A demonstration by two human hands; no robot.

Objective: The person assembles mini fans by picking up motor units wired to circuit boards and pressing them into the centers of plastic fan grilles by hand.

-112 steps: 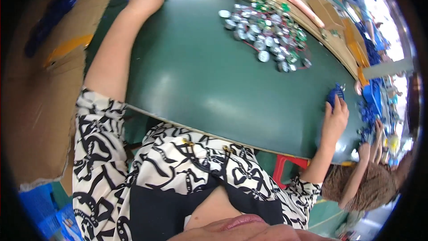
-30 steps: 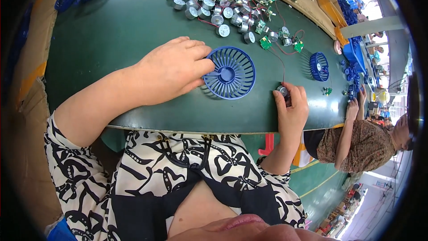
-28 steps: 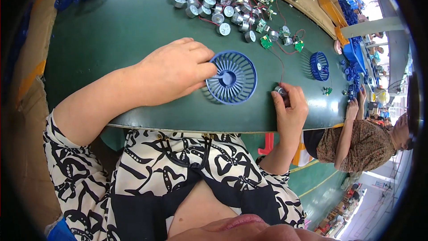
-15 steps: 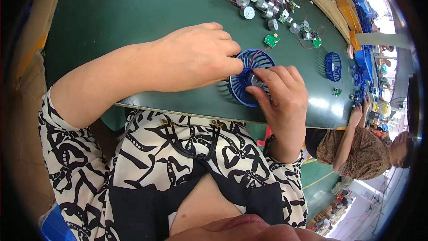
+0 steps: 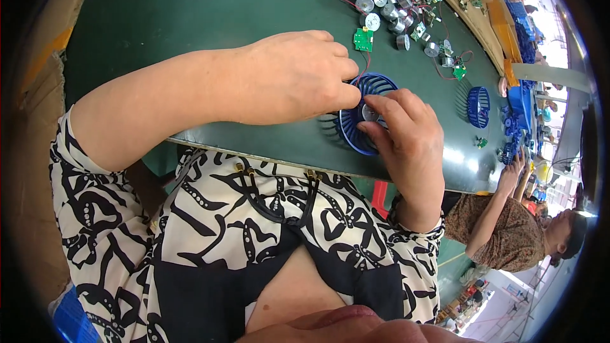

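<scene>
A blue slotted round cage (image 5: 361, 145) stands on the table close to the front edge, its open side facing up. Inside it sits a small round silver motor (image 5: 368, 113), pinched between the thumb and fingers of my right hand (image 5: 412, 132). My left hand (image 5: 308, 76) is closed at the cage's left rim; its fingertips are mostly hidden behind the hand. From the cage a red wire (image 5: 366, 63) runs to a green circuit board (image 5: 363, 39) lying on the table just beyond.
Several silver motors with wires and boards lie heaped at the far side (image 5: 381, 0). Another blue cage (image 5: 478, 107) stands to the right, near a small green board (image 5: 481, 143). A co-worker (image 5: 508, 228) sits at the table's right end, hands on blue parts. Cardboard (image 5: 38, 114) borders the left.
The green board has shifted away from me and leftward relative to the cage, its wire now straighter. The view has moved slightly. My right hand still pinches the motor in the cage.
</scene>
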